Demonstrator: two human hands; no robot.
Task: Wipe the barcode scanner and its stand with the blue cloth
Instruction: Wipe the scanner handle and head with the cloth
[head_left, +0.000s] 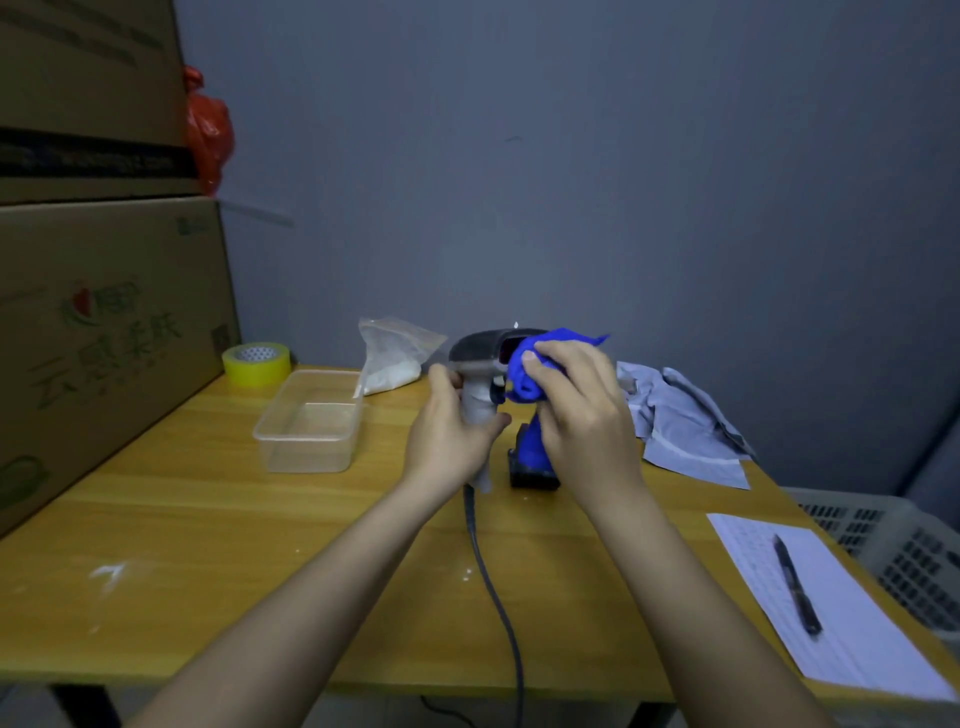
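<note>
My left hand (451, 432) grips the grey handle of the barcode scanner (480, 349) and holds it up above the wooden table (208, 519). The scanner's dark head points right, and its grey cable (493, 587) runs down over the table's front edge. My right hand (576, 410) is bunched around the blue cloth (530, 364), pressing it against the front of the scanner head. A tail of the cloth hangs down over the black stand (535, 475), which sits on the table just below my right hand and is partly hidden.
A clear plastic tub (311, 421), a yellow tape roll (256, 364) and a bag of white powder (389, 358) stand at the back left beside stacked cardboard boxes (104, 332). A grey cloth (685, 421) lies right, with paper (810, 597), a pen (797, 584) and a grey crate (893, 556).
</note>
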